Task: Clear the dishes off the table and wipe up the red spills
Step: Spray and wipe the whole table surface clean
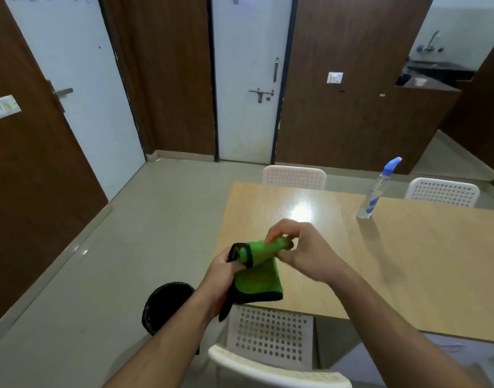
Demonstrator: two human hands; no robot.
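Observation:
A green cloth with a black hem (pixel 258 275) hangs in the air over the near left corner of the light wooden table (pixel 408 261). My left hand (pixel 225 268) grips its left edge. My right hand (pixel 301 250) pinches the rolled upper part of the cloth between thumb and fingers. A clear spray bottle with a blue nozzle (pixel 376 191) stands upright on the table, far right of my hands. No dishes or red spills show on the visible tabletop.
A white perforated chair (pixel 271 340) stands right below my hands. Two more white chairs (pixel 294 177) (pixel 443 191) line the table's far side. A black waste bin (pixel 167 306) sits on the tiled floor left of the table. Doors and wooden panels close off the back.

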